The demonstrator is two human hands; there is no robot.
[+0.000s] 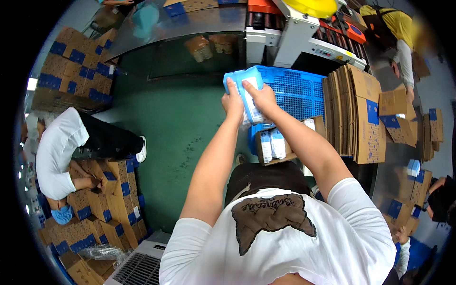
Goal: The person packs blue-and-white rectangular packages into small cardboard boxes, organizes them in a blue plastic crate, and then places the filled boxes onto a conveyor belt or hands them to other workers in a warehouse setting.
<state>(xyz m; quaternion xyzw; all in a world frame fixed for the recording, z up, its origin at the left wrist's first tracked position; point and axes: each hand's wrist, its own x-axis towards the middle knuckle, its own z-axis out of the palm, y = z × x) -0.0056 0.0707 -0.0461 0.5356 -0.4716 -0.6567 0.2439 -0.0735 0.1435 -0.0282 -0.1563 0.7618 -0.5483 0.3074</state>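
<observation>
Out in front of me, both hands hold blue-and-white soft packs (251,76), which appear stacked or pressed together; how many I cannot tell. My left hand (232,103) is closed on their left side, thumb on top. Around the right side my right hand (264,100) is closed, its thumb also on top. The packs are over the left edge of a blue plastic crate (297,90). Nearer to me, below my right forearm, an open cardboard box (289,153) contains several white-and-blue packs (277,143) standing upright.
Flattened cartons (349,114) stand in a row right of the crate. Beyond it is a conveyor machine (289,35). A person in a white shirt (59,152) bends over stacked boxes (102,199) at left. Another person in yellow (401,28) handles a carton (396,107) at right.
</observation>
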